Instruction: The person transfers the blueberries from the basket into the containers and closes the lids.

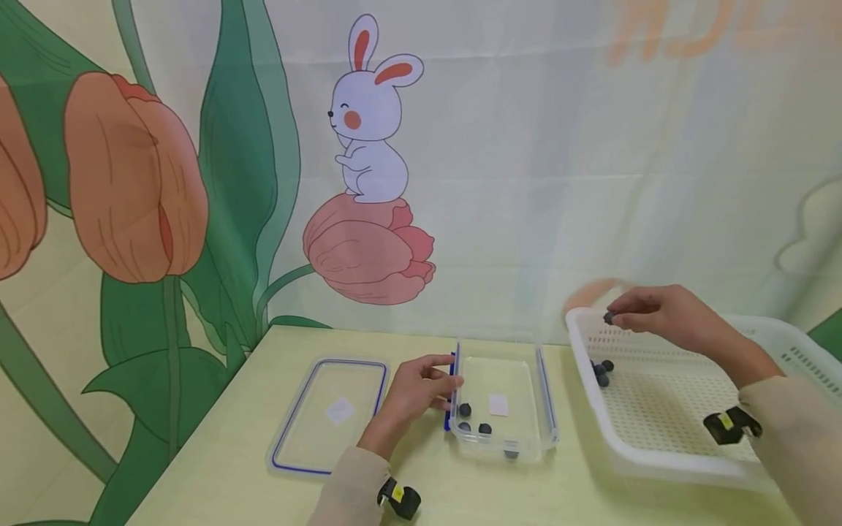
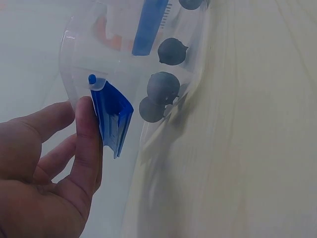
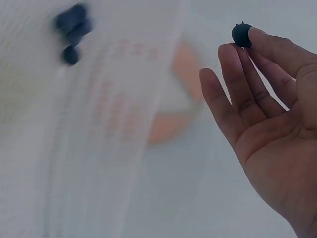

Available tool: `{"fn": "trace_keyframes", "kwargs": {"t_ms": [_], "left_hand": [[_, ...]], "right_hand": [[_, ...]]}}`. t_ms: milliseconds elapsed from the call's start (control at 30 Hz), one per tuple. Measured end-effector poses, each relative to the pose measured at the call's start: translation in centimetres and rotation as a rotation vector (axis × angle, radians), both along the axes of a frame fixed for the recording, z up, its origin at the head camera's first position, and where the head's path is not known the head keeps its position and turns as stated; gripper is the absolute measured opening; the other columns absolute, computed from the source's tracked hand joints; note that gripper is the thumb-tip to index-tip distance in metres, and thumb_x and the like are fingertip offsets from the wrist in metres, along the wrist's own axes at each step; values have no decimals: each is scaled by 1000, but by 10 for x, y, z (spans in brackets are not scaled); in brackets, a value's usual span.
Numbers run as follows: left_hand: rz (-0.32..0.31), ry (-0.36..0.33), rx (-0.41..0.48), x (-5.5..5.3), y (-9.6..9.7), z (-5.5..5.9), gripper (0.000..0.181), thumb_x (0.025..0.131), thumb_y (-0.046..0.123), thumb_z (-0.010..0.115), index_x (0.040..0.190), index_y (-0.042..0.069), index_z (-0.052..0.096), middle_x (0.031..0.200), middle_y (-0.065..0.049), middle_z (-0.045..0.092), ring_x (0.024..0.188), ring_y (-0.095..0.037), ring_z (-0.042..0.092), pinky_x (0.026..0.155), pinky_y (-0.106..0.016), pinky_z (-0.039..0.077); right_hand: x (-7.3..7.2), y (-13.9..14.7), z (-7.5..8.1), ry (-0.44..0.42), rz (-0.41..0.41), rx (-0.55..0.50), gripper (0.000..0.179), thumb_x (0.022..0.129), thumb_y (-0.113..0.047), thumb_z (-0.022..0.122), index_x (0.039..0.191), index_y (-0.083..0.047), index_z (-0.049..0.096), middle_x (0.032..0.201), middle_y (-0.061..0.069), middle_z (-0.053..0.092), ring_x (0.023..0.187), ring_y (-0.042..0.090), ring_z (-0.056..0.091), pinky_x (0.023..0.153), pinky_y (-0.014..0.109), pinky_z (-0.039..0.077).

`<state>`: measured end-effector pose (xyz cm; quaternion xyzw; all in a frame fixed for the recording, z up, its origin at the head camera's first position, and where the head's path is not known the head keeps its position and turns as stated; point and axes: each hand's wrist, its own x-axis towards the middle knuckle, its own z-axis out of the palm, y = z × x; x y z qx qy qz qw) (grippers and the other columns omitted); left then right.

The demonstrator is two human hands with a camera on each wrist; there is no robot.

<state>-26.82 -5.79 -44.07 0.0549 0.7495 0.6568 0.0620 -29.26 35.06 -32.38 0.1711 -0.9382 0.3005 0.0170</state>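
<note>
Right hand pinches one blueberry over the far left corner of the basket. Clear box on the desk lies to its left, closer to the person, long axis front-to-back. Left hand, fingers apart, touches the box's left side.

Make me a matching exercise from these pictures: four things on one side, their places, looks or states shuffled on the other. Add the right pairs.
Column one:
1. Lid
2. Basket
3. Right hand
4. Left hand

Column two:
A. White, with many small holes
B. Touches the box
C. Flat on the table
D. Pinches a berry

Right pairs: 1-C, 2-A, 3-D, 4-B
</note>
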Motion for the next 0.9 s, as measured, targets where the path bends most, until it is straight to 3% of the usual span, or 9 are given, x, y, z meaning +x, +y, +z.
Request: {"fn": "trace_keyframes", "kwargs": {"t_ms": [167,400,633,900], "left_hand": [[2,-1,-7,0,0,1,47,95,11,82,140,4,68,99,-12,67,83,-19,71,70,-31,65],[-1,10,-4,1,2,1,49,95,9,82,141,3,67,100,-12,66,82,-18,70,69,-34,66],[5,2,-12,2,1,2,49,95,11,82,141,4,67,100,-12,66,82,-18,70,71,-34,66],[4,-7,-20,1,2,1,48,95,11,82,140,4,68,100,-12,66,83,-19,71,71,-32,66]], "right_hand": [[29,-18,23,63,-57,-85,34,101,-36,75,128,-13,75,118,4,75,100,9,68,83,22,55],[68,-52,27,143,-43,-223,28,101,-30,77,125,-15,76,121,-1,74,101,4,71,81,18,55],[91,-89,10,129,31,-374,25,100,-24,77,124,-14,76,116,0,77,97,14,76,76,26,60],[98,-124,-17,59,99,-446,21,99,-20,78,119,-13,78,112,1,77,96,19,76,85,30,62]]}}
